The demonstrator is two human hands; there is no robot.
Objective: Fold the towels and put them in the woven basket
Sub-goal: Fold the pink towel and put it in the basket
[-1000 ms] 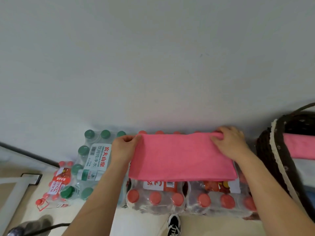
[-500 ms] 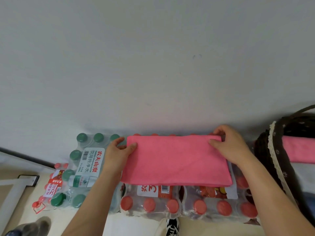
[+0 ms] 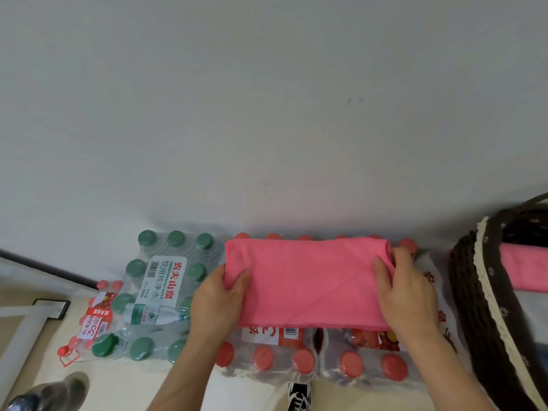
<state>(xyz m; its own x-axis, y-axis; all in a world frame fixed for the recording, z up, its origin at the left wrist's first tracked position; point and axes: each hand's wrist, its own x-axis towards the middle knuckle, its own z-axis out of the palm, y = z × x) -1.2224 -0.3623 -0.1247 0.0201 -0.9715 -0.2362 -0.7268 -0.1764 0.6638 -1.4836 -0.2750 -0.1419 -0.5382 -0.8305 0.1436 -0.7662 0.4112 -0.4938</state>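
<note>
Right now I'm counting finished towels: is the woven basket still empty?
No: a folded pink towel already lies inside the woven basket at the right edge.

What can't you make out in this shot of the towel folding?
- Head view: woven basket cut off by the right edge; its contents beyond one pink cloth unseen.
- Bottle packs partly hidden under the pink towel.
- Layers in the towel: not countable.
</note>
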